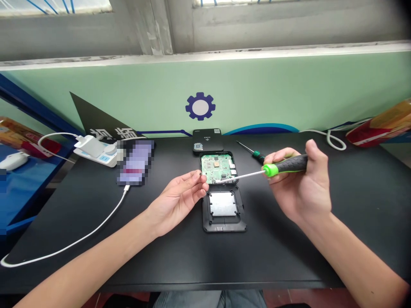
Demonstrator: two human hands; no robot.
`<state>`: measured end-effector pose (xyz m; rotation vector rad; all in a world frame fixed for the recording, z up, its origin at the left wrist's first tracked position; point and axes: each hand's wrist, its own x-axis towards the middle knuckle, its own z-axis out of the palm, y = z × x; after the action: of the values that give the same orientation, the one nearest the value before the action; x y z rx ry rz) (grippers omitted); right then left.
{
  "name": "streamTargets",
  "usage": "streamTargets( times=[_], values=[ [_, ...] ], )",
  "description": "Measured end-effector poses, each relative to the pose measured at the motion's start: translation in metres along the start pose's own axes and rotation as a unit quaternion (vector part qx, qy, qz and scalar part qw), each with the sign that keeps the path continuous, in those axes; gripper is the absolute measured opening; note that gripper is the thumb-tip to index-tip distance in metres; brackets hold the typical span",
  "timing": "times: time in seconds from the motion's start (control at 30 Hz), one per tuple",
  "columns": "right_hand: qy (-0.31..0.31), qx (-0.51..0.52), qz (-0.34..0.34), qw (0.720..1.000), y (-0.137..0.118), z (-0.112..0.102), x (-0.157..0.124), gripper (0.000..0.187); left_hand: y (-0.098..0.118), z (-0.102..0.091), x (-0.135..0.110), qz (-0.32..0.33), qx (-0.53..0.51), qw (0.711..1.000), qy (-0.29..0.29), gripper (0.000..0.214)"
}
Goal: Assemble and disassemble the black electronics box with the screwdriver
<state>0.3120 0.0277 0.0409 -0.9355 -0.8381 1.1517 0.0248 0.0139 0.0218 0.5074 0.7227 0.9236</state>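
Note:
My right hand (pixel 298 184) is closed round the black and bright-green handle of a screwdriver (pixel 271 170). Its long metal shaft points left, and the tip is at the near edge of a green circuit board (pixel 213 164) in a black casing. Just left of that tip, my left hand (pixel 184 190) pinches a tiny dark piece (pixel 201 173), too small to name for certain, between thumb and finger. Nearer to me lies a black cover (pixel 224 227) with a silver metal plate (pixel 222 204) on it.
Behind the casing lies a closed black box (pixel 207 140). A second, dark-green screwdriver (pixel 257 154) lies partly behind my right hand. On the left are a phone (pixel 136 162) with a white cable (pixel 96 233) and a power strip (pixel 96 152). A green partition (pixel 154 94) borders the black table (pixel 128 269).

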Motion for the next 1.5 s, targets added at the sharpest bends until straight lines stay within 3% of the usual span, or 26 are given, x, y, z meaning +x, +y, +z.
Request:
streamTargets(
  times=[0.13,0.47,0.57,0.7,0.77,0.87,0.93,1.0,1.1,1.17,1.23,1.33,1.43,1.5],
  values=[
    [-0.014,0.009,0.008,1.0,0.003,0.0,0.001,0.064,0.001,0.0,0.0,0.004,0.036,0.999,-0.016,0.016],
    [-0.025,-0.024,-0.032,0.999,0.005,0.003,-0.003,0.058,-0.001,-0.006,0.001,0.075,0.145,0.986,0.016,0.029],
    [-0.028,-0.029,-0.039,0.998,0.004,0.002,-0.002,0.058,0.0,-0.003,-0.002,0.146,0.251,0.956,0.041,0.022],
    [-0.019,-0.015,-0.019,1.0,0.004,0.0,-0.001,0.054,0.007,-0.003,-0.003,0.265,0.366,0.883,0.126,0.018],
    [-0.024,-0.012,-0.012,1.0,0.004,-0.001,0.0,0.055,0.016,-0.01,0.002,0.274,0.326,0.891,0.156,0.021],
    [-0.029,-0.004,-0.007,1.0,0.005,-0.004,0.002,0.058,0.033,-0.027,0.014,0.209,0.168,0.948,0.17,0.023],
    [-0.023,0.006,0.002,1.0,0.004,-0.005,0.003,0.057,0.044,-0.039,0.022,0.214,0.128,0.948,0.198,0.023],
    [-0.015,0.019,0.014,1.0,0.003,-0.004,0.003,0.056,0.055,-0.048,0.027,0.273,0.176,0.92,0.218,0.023],
    [-0.011,0.036,0.042,0.998,-0.001,0.0,0.0,0.052,0.063,-0.058,0.03,0.39,0.354,0.807,0.268,0.019],
    [-0.009,0.044,0.066,0.997,-0.005,0.003,-0.003,0.05,0.063,-0.061,0.031,0.389,0.462,0.739,0.298,0.016],
    [-0.009,0.053,0.079,0.995,-0.008,0.006,-0.006,0.049,0.06,-0.063,0.031,0.354,0.54,0.696,0.315,0.014],
    [-0.005,0.063,0.08,0.995,-0.01,0.007,-0.007,0.05,0.054,-0.063,0.032,0.329,0.595,0.661,0.319,0.014],
    [0.0,0.07,0.079,0.994,-0.01,0.006,-0.006,0.053,0.048,-0.057,0.03,0.361,0.613,0.631,0.309,0.015],
    [0.002,0.072,0.081,0.994,-0.011,0.005,-0.005,0.054,0.043,-0.049,0.027,0.382,0.603,0.644,0.275,0.015]
  ],
)
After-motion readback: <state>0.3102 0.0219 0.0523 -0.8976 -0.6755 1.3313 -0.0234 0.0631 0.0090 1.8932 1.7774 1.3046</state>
